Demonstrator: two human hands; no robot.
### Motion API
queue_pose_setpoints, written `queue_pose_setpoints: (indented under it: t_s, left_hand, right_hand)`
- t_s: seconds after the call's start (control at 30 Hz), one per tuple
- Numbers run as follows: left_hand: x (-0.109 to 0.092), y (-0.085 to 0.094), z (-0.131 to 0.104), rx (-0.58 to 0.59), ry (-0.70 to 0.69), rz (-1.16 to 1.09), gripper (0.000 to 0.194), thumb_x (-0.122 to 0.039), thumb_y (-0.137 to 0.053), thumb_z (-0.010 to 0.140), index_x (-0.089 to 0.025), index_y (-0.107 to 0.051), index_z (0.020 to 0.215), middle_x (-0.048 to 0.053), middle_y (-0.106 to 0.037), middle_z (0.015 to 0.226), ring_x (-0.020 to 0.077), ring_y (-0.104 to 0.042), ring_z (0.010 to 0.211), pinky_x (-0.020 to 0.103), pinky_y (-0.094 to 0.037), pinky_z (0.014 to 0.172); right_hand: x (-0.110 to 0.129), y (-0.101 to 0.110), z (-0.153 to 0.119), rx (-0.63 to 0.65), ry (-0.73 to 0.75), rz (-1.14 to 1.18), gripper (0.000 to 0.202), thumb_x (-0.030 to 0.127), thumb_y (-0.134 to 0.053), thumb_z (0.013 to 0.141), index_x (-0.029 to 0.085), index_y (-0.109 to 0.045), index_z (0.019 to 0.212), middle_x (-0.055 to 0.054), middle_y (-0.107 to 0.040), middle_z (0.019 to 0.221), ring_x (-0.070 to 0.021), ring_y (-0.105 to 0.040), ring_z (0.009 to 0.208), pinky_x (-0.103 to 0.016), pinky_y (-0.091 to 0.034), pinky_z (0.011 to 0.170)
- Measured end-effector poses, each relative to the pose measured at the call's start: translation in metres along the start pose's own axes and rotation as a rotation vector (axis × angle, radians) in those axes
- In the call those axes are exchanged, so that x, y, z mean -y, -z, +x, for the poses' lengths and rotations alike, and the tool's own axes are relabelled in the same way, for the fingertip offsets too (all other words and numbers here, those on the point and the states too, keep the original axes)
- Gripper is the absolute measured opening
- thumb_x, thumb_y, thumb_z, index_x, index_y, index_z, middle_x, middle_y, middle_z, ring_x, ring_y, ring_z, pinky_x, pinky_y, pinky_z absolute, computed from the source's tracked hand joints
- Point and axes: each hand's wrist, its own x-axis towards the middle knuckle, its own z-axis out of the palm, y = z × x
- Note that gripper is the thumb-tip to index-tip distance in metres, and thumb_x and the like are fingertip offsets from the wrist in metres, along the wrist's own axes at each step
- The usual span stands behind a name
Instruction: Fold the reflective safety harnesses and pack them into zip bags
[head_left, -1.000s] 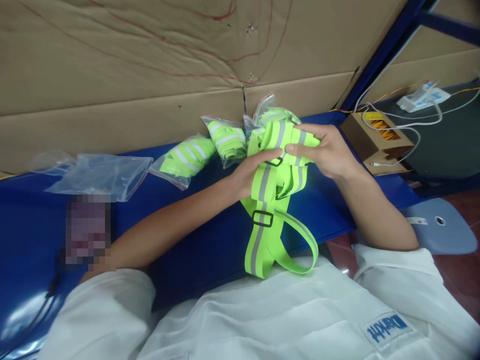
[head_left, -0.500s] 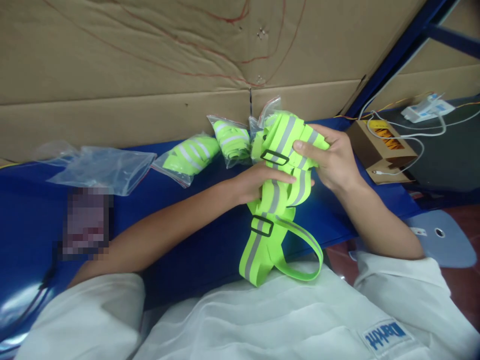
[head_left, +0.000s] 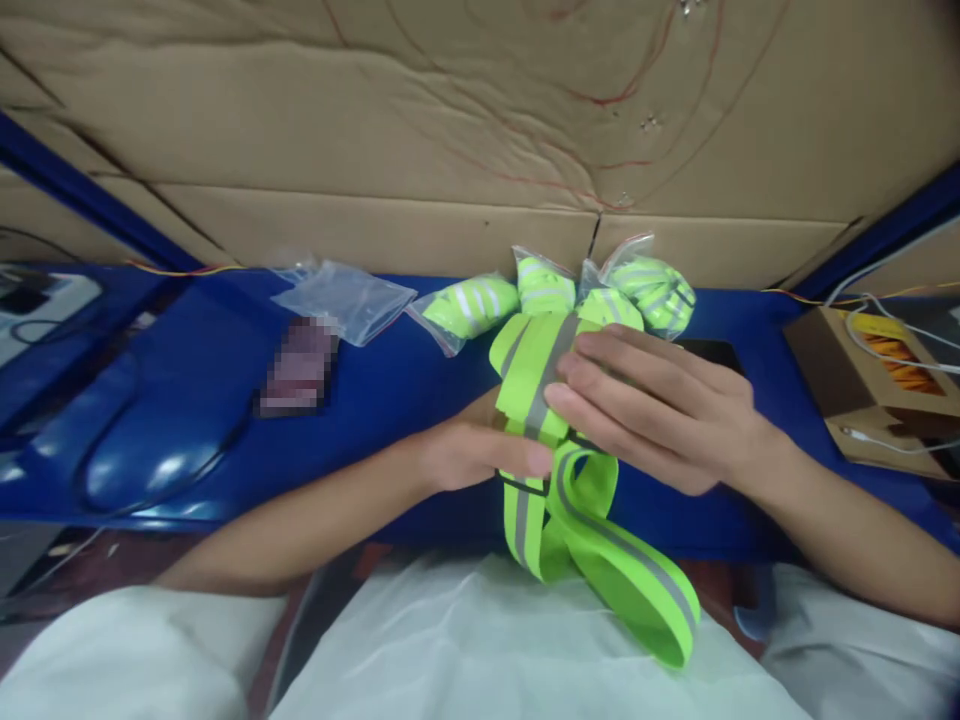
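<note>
A neon-yellow reflective strap [head_left: 536, 385] with a grey stripe and black buckles is bunched between my hands in front of my body. My left hand [head_left: 480, 452] grips the bundle from the left, its thumb over the strap near a buckle. From the right, my right hand [head_left: 660, 405] presses its fingers on the folded layers. Loose loops of the strap hang down toward my shirt. Just behind the bundle lie several bagged yellow straps [head_left: 470, 305].
Clear plastic bags [head_left: 345, 300] and a pixelated phone-like object [head_left: 298, 368] lie at left on the blue table [head_left: 187, 400]. A cardboard box [head_left: 870, 370] with cables stands at right. Cardboard panels [head_left: 450, 150] rise behind.
The view has swung left. The bundle has come down closer to my body, away from the bagged straps. My right hand now lies over the folded layers rather than holding their right end.
</note>
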Motion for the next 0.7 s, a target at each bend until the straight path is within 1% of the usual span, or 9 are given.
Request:
queue_pose_setpoints:
  t_s: [0.07,0.1,0.2,0.27,0.3,0.4,0.5,0.6,0.7]
  left_hand:
    - [0.006,0.010,-0.002,-0.045,-0.024,-0.079,0.066,-0.064,-0.097,0.060,-0.027,-0.080,0.112,0.006,-0.077,0.125,0.0295,-0.074,0.119,0.033,-0.064,0.097]
    - [0.009,0.015,0.000,-0.094,-0.021,-0.126,0.062,-0.064,-0.096,0.063,-0.027,-0.079,0.110,0.005,-0.078,0.120,0.0257,-0.075,0.114,0.030,-0.063,0.096]
    - [0.017,0.030,0.011,-0.263,0.043,-0.190,0.052,-0.043,-0.101,0.065,-0.023,-0.078,0.108,0.004,-0.080,0.108,0.0200,-0.077,0.099,0.026,-0.062,0.088]
    - [0.020,0.036,0.017,-0.283,0.066,-0.142,0.059,-0.032,-0.103,0.062,-0.020,-0.077,0.113,0.006,-0.080,0.112,0.0224,-0.077,0.099,0.029,-0.062,0.086]
    - [0.020,0.038,0.018,-0.271,0.067,-0.107,0.060,-0.030,-0.103,0.061,-0.020,-0.077,0.114,0.008,-0.080,0.113,0.0236,-0.077,0.099,0.030,-0.062,0.086]
    - [0.021,0.038,0.016,-0.243,0.056,-0.035,0.057,-0.028,-0.102,0.062,-0.017,-0.078,0.112,0.008,-0.080,0.112,0.0241,-0.076,0.097,0.030,-0.061,0.085]
    - [0.023,0.032,0.013,-0.257,0.057,-0.015,0.052,-0.025,-0.101,0.062,-0.016,-0.077,0.107,0.006,-0.080,0.108,0.0229,-0.075,0.099,0.031,-0.060,0.091]
    - [0.026,0.023,0.011,-0.251,0.097,-0.089,0.045,-0.020,-0.100,0.063,-0.015,-0.076,0.101,0.004,-0.080,0.102,0.0214,-0.074,0.097,0.032,-0.059,0.094]
    - [0.028,0.016,0.010,-0.149,0.179,-0.269,0.044,-0.022,-0.097,0.067,-0.015,-0.077,0.106,0.006,-0.080,0.105,0.0234,-0.075,0.094,0.036,-0.061,0.091]
  right_hand:
    - [-0.014,-0.024,0.003,0.026,0.002,0.023,0.046,0.022,-0.062,0.102,0.042,-0.066,0.143,0.008,-0.063,0.150,-0.0229,-0.057,0.146,-0.047,-0.048,0.130]
    - [-0.020,-0.037,0.002,0.015,0.005,0.046,0.047,0.018,-0.058,0.103,0.039,-0.066,0.144,0.006,-0.062,0.151,-0.0224,-0.057,0.147,-0.049,-0.047,0.130]
    - [-0.029,-0.061,-0.007,0.057,-0.051,0.194,0.057,0.012,-0.052,0.102,0.030,-0.054,0.157,-0.005,-0.051,0.163,-0.0254,-0.042,0.158,-0.058,-0.034,0.134]
    - [-0.028,-0.063,-0.014,0.103,-0.130,0.368,0.062,0.018,-0.058,0.101,0.030,-0.048,0.161,-0.008,-0.042,0.169,-0.0284,-0.030,0.164,-0.061,-0.028,0.135]
    - [-0.026,-0.061,-0.016,0.063,-0.198,0.443,0.061,0.023,-0.061,0.101,0.032,-0.048,0.160,-0.007,-0.040,0.171,-0.0286,-0.028,0.164,-0.060,-0.027,0.135]
    - [-0.022,-0.058,-0.019,-0.195,-0.474,0.502,0.057,0.036,-0.070,0.099,0.035,-0.053,0.154,-0.005,-0.046,0.167,-0.0266,-0.038,0.160,-0.050,-0.035,0.133]
    - [-0.017,-0.064,-0.017,-0.192,-0.707,0.488,0.052,0.046,-0.079,0.091,0.026,-0.067,0.138,-0.006,-0.069,0.142,-0.0274,-0.067,0.132,-0.041,-0.058,0.111]
    - [-0.004,-0.067,-0.013,-0.195,-0.794,0.429,0.034,0.043,-0.081,0.089,0.020,-0.076,0.113,-0.002,-0.080,0.102,-0.0214,-0.077,0.089,-0.033,-0.065,0.080]
    - [0.010,-0.058,-0.008,-0.278,-0.790,0.291,0.027,0.038,-0.082,0.087,0.021,-0.078,0.108,-0.001,-0.081,0.098,-0.0201,-0.076,0.084,-0.031,-0.064,0.078]
